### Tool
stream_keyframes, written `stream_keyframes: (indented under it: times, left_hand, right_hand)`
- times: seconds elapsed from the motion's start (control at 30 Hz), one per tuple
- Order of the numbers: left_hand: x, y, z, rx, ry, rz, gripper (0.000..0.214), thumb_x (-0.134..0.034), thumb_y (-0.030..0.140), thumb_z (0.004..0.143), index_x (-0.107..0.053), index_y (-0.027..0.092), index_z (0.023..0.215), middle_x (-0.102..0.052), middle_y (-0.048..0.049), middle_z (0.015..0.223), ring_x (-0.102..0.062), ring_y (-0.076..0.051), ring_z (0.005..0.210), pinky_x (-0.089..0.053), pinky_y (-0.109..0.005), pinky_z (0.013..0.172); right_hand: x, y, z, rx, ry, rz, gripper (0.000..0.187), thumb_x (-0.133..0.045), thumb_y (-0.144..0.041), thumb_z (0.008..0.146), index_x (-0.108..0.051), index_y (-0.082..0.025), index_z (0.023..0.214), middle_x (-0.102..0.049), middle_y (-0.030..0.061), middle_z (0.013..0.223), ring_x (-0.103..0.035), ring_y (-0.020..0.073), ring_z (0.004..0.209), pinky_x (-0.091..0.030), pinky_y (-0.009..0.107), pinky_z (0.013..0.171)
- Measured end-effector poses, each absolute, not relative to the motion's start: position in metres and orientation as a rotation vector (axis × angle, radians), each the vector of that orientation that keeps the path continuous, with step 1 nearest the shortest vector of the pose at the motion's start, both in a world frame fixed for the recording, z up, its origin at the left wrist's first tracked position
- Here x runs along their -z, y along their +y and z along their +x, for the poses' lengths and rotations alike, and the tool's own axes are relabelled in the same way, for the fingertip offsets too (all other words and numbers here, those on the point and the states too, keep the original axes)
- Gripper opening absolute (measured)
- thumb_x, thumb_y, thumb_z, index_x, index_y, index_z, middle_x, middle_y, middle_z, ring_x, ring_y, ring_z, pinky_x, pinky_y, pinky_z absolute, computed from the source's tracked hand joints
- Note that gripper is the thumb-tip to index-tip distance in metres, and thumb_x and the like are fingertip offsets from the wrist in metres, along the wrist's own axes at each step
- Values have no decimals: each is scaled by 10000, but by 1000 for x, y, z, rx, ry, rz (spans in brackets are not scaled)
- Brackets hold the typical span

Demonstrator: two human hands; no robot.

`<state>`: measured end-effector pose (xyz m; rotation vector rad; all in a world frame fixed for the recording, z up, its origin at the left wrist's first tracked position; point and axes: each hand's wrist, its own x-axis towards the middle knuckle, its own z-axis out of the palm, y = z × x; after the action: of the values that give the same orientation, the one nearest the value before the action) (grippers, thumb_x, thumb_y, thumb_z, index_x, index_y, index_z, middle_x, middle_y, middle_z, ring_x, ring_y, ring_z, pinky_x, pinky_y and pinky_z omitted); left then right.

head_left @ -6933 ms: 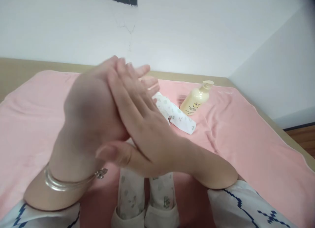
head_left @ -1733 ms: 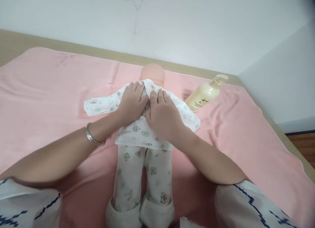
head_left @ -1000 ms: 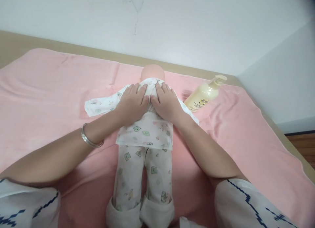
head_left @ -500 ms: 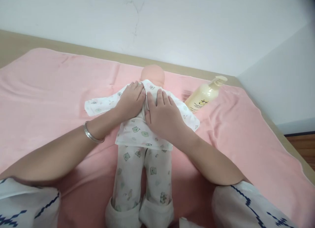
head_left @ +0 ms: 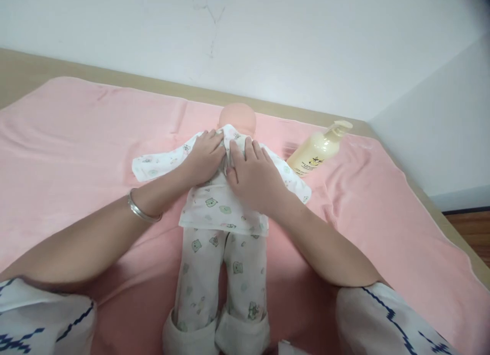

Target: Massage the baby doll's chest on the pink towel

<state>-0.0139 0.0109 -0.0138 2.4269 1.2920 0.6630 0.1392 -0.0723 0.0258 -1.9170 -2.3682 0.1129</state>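
Now that my right hand [head_left: 255, 177] has slid lower than my left hand [head_left: 206, 158], fingers flat, unclamped, the shirt [head_left: 218, 204] on the doll [head_left: 237, 117] bunches between them; pressure seemingly drags it.

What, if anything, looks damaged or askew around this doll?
A thin branching mark, perhaps a crack, shows on the wall beyond the doll's head. The shirt is also creased between the left hand and right hand.
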Motion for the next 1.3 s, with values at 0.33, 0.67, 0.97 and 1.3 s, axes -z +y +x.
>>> stream_keyframes:
  times: [0.33, 0.67, 0.97, 1.3]
  left_hand:
    - [2, -48, -1, -637, 1529, 2321, 608, -267, 384, 1102, -431, 164, 1644, -389, -176, 1741, -300, -385, 1653, -310, -655, 1331]
    - [36, 23, -17, -787, 1365, 2592, 453, -262, 210, 1013, -703, 154, 1098, -705, -183, 1230, -612, -333, 1193, -513, -585, 1093]
    - [-3, -47, 0, -658, 1458, 2351, 555, -322, 347, 1062, -567, 151, 1521, -464, -180, 1676, -356, -404, 1602, -347, -674, 1306]
    - [9, 11, -16, -637, 1326, 2497, 439, -268, 253, 1031, -704, 206, 1051, -721, -149, 1181, -634, -336, 1236, -502, -603, 1173]
  right_hand:
    - [-14, -28, 158, -248, -2138, -1983, 713, -322, -324, 1059, -300, -17, 1702, -291, 255, 1778, -253, 412, 1681, -276, 615, 1341]
    - [-25, -74, 134, -138, -2213, -1871, 633, -333, -289, 1087, -432, 6, 1639, -404, 267, 1722, -352, 377, 1646, -280, 549, 1363]
    - [-16, -23, 165, -262, -2169, -1888, 602, -270, -279, 1079, -467, -101, 1619, -502, 228, 1664, -393, 411, 1610, -363, 699, 1263]
    - [-32, -79, 136, -77, -2352, -1934, 668, -390, -342, 1094, -348, -36, 1687, -390, 277, 1726, -359, 438, 1628, -319, 599, 1323]
